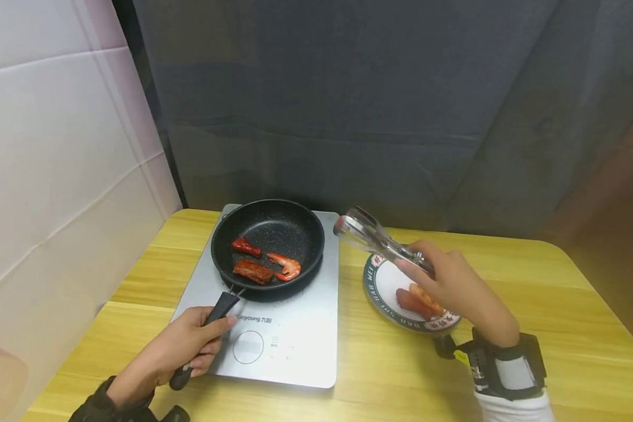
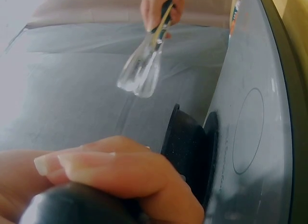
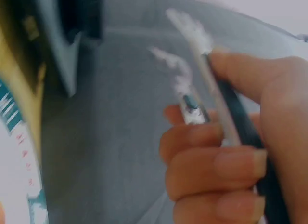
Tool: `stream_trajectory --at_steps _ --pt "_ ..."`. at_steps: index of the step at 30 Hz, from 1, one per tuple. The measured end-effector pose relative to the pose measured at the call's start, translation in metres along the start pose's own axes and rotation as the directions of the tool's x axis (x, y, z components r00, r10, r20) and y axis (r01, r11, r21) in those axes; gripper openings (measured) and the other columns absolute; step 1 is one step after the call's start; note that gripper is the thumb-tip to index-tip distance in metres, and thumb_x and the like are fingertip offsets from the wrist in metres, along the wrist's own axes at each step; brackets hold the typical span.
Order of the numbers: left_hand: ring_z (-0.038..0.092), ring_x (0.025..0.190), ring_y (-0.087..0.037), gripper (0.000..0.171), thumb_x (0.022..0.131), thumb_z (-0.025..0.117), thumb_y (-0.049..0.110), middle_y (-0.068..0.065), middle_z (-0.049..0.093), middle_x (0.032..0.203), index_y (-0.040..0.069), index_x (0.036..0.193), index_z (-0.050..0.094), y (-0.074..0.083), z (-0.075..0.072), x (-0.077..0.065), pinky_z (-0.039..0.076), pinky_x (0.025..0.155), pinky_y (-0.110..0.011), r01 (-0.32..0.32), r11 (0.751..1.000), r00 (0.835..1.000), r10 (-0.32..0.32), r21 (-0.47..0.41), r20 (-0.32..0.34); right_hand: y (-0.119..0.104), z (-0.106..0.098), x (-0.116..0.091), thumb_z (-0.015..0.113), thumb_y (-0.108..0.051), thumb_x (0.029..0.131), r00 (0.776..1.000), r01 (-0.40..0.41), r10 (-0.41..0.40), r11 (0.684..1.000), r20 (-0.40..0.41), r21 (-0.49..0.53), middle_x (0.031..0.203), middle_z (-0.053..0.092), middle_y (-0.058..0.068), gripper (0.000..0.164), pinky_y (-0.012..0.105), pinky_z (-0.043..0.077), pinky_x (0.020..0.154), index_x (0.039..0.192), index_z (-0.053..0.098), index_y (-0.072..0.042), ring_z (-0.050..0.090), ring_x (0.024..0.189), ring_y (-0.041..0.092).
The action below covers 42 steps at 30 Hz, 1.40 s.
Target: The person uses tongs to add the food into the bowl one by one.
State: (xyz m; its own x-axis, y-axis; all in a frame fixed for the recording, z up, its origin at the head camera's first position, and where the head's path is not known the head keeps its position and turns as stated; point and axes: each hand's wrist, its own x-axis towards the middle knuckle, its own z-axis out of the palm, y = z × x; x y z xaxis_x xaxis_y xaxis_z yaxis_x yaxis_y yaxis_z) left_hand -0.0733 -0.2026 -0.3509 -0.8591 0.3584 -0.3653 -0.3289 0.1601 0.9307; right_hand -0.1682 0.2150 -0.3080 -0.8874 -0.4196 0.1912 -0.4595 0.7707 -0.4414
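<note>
Left hand (image 1: 192,341) gripped long black handle (image 1: 224,306); right hand (image 1: 447,276) clamped silver metal tongs (image 1: 384,241).
Handle probably held to steady round black pan (image 1: 282,230).

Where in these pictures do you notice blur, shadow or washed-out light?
Right wrist view: the silver metal tongs with dark grips are blurred, with smeared tips; head view: the round black frying pan casts a dark shadow on the flat silver rectangular cooktop; left wrist view: the grey cloth backdrop washes out pale toward the left edge.
</note>
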Motion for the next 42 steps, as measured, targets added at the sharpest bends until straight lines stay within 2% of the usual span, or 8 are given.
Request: stream_trajectory --at_steps 7,11,13,19,21,25,29,42 --pt "0.03 0.04 -0.006 0.035 0.1 0.053 0.029 0.003 0.033 0.057 0.002 0.082 0.038 0.0 -0.001 -0.001 0.03 0.038 -0.02 -0.01 1.0 1.0 0.01 0.013 0.007 0.032 0.007 -0.015 0.065 -0.029 0.093 0.997 0.042 -0.044 0.999 -0.056 -0.029 0.068 0.054 -0.005 0.029 0.029 0.039 0.055 0.115 0.057 -0.013 0.049 0.06 0.013" --pt "0.031 0.04 -0.006 0.035 0.1 0.053 0.029 0.003 0.034 0.057 0.003 0.082 0.039 0.0 -0.001 -0.001 0.03 0.038 -0.021 -0.005 1.0 1.0 0.005 0.025 0.0 0.04 0.005 -0.022 0.066 -0.024 0.092 0.992 0.114 -0.117 0.991 -0.038 -0.072 0.069 0.053 -0.006 0.025 0.029 0.041 0.054 0.11 0.056 -0.01 0.048 0.059 0.01" --pt "0.031 0.04 -0.006 0.035 0.099 0.054 0.029 0.003 0.034 0.057 0.003 0.082 0.039 -0.001 -0.001 -0.001 0.031 0.038 -0.021 -0.004 1.0 1.0 0.004 0.026 -0.001 0.04 0.004 -0.025 0.066 -0.023 0.092 0.992 0.124 -0.125 0.988 -0.005 -0.089 0.071 0.053 -0.006 0.025 0.03 0.042 0.053 0.108 0.055 -0.007 0.047 0.059 0.009" --pt "0.031 0.04 -0.007 0.035 0.099 0.054 0.029 0.003 0.033 0.057 0.003 0.082 0.038 -0.001 0.0 -0.002 0.03 0.038 -0.021 0.005 1.0 1.0 -0.005 0.015 -0.008 0.048 0.0 -0.039 0.065 -0.028 0.093 0.997 0.041 -0.034 0.994 0.076 -0.098 0.077 0.06 -0.001 0.036 0.028 0.042 0.052 0.113 0.052 -0.001 0.048 0.06 0.008" --pt "0.031 0.04 -0.007 0.034 0.099 0.054 0.028 0.003 0.033 0.057 0.003 0.082 0.038 -0.001 -0.001 -0.002 0.03 0.038 -0.022 0.006 1.0 1.0 -0.006 0.015 -0.009 0.053 -0.001 -0.044 0.065 -0.03 0.093 0.995 0.02 -0.012 0.996 0.096 -0.088 0.073 0.059 -0.003 0.038 0.027 0.041 0.051 0.115 0.053 -0.001 0.046 0.058 0.006" --pt "0.03 0.039 -0.008 0.033 0.1 0.053 0.027 0.003 0.033 0.056 0.004 0.082 0.038 -0.001 -0.002 -0.003 0.031 0.038 -0.022 0.004 1.0 1.0 -0.004 0.019 -0.014 0.058 -0.006 -0.054 0.065 -0.038 0.092 0.989 -0.051 0.065 0.993 0.134 -0.104 0.06 0.045 -0.007 0.04 0.025 0.034 0.047 0.113 0.056 -0.005 0.037 0.05 0.005" --pt "0.03 0.04 -0.008 0.032 0.1 0.053 0.026 0.003 0.033 0.056 0.004 0.082 0.038 -0.001 -0.001 -0.002 0.031 0.038 -0.022 0.001 1.0 1.0 0.0 0.017 -0.01 0.063 -0.01 -0.062 0.066 -0.042 0.089 0.98 -0.097 0.117 0.987 0.158 -0.131 0.06 0.044 -0.008 0.042 0.025 0.034 0.047 0.111 0.058 -0.007 0.038 0.051 0.006" --pt "0.031 0.039 -0.007 0.035 0.099 0.054 0.029 0.003 0.034 0.057 0.003 0.083 0.038 -0.001 0.0 0.0 0.03 0.038 -0.021 0.004 1.0 1.0 -0.004 0.011 -0.008 0.082 -0.013 -0.077 0.068 -0.038 0.089 0.967 -0.124 0.155 0.979 0.2 -0.163 0.065 0.048 -0.008 0.042 0.025 0.035 0.049 0.109 0.061 -0.002 0.04 0.055 0.006"
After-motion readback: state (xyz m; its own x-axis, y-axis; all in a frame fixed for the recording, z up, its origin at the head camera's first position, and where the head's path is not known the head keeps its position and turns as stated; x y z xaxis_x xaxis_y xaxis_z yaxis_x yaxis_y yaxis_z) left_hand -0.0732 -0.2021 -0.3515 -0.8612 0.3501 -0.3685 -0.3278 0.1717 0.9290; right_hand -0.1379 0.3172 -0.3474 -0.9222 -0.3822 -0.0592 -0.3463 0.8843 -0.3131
